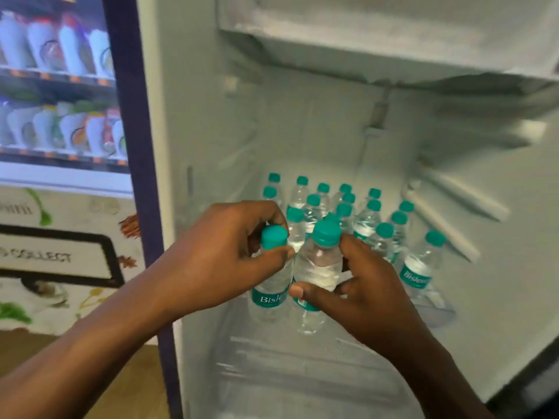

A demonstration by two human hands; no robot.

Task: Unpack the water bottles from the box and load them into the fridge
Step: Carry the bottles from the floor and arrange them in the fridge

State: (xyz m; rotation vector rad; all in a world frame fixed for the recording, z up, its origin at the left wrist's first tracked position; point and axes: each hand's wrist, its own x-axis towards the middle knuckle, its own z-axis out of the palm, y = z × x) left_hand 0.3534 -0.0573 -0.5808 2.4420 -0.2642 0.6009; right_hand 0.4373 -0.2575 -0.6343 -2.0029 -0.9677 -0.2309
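Observation:
The fridge [499, 267] stands open in front of me. On its glass shelf [435, 313] stand several small clear water bottles [367, 219] with teal caps and teal labels. My left hand [223, 258] grips one bottle [270, 285] just under its cap, at the shelf's front left. My right hand [369, 285] holds a second bottle [317, 267] around its middle, right beside the first. Both bottles are upright. One more bottle [419, 267] stands alone at the front right. The box is out of view.
A frosted freezer compartment [393, 43] hangs over the shelf. White rails [453, 207] run along the fridge's right wall. A second glass shelf [302, 373] lies below. To the left stands a vending machine [60, 86] filled with cups, with a wooden floor [133, 382] beneath.

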